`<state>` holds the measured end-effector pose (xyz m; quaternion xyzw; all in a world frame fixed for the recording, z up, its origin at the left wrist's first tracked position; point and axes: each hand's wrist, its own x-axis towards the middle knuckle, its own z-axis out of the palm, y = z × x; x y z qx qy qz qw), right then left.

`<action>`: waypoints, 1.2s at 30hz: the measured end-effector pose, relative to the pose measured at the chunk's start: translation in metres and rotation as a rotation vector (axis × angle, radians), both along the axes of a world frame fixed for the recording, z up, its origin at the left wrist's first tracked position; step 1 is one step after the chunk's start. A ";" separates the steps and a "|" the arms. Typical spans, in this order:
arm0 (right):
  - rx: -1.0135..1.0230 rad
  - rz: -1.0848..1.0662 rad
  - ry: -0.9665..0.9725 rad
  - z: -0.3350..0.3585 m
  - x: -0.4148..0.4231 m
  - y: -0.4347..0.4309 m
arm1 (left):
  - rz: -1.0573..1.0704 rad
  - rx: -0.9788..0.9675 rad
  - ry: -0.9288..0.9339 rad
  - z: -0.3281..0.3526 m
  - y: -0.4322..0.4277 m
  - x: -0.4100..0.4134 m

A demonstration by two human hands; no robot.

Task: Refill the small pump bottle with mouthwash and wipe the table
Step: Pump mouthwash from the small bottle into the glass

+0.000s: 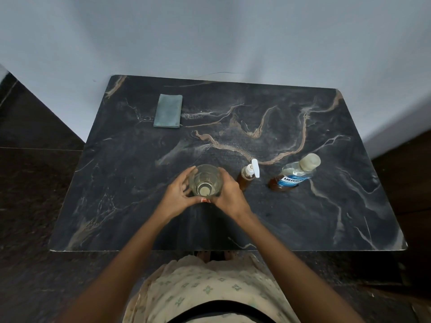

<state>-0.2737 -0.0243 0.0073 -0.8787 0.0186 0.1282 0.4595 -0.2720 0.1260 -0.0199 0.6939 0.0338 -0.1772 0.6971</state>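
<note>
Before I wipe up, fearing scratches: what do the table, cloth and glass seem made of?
Table: dark marble or marble-look laminate, tan veins, dull sheen. Cloth: grey-green fabric, matte, folded flat. Glass: clear glass or plastic; its base shows through the wall.

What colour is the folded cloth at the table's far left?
The folded cloth is plain muted blue-grey, seen best in the head view.

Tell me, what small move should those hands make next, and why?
Probably the right hand should let go of the glass and reach for the small pump bottle just beside it, to unscrew its pump. The left hand and the right both grip the glass, the pump is on, and the Listerine bottle wears its cap, so nothing can be poured yet.
</note>
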 end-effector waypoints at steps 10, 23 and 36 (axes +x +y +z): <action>0.219 -0.026 -0.007 -0.010 -0.013 -0.013 | 0.036 0.072 -0.087 -0.006 -0.010 -0.006; 0.143 -0.314 -0.199 -0.008 -0.017 -0.085 | 0.062 0.098 -0.084 -0.015 -0.008 -0.005; 0.258 0.213 0.120 -0.004 0.040 -0.101 | 0.056 0.084 -0.077 -0.017 -0.007 -0.006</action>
